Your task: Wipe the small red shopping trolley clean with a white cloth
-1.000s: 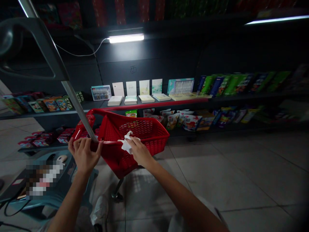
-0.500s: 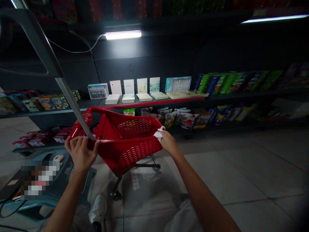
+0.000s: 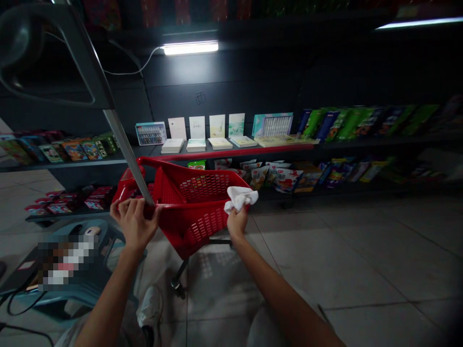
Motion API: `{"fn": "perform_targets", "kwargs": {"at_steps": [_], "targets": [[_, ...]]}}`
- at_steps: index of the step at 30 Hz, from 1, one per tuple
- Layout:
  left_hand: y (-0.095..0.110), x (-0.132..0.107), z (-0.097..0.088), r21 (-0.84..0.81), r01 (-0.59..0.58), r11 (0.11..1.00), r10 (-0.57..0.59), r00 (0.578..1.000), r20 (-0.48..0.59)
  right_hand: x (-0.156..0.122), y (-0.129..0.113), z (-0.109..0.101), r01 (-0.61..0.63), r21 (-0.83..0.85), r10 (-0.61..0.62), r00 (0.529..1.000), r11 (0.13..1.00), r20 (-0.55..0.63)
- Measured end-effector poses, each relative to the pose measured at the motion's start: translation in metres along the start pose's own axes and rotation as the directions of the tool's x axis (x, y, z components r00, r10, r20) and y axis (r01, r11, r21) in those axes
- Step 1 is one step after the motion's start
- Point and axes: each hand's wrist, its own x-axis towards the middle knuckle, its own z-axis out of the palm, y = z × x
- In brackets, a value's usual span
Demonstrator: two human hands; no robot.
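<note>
A: How should a cloth be worked on that red, perforated plastic shopping trolley (image 3: 173, 224)?

B: I'd fold the crumpled white cloth (image 3: 241, 196) into a firm pad, press evenly along the rim, and brace the trolley so it can't roll. Loose corners could snag in the side holes.

A: What braces it?

B: The left hand (image 3: 139, 224), fingers curled over the near rim, just beside the foot of the straight grey metal pole (image 3: 125, 149).

A: And the right?

B: The right hand (image 3: 237, 224) grips the cloth, which spreads above its fingers at the trolley's opposite end. Light is dim there, so I can't tell how firmly it presses the rim.

A: Where's the trolley from the hands?

B: Mostly between and just beyond them, with dark shelving (image 3: 224, 77) behind it.
</note>
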Motion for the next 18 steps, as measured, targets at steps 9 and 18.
{"fn": "perform_targets", "kwargs": {"at_steps": [9,18], "targets": [[0.015,0.002,0.005,-0.014,0.006,1.000,-0.006,0.999,0.039,-0.117,-0.108,0.014,0.400,0.207,-0.448,0.741,0.893,0.500],[0.008,0.006,0.011,0.066,-0.083,0.994,0.082,0.996,0.022,-0.067,-0.053,0.008,0.759,0.038,-0.597,0.479,0.650,0.644]]}}
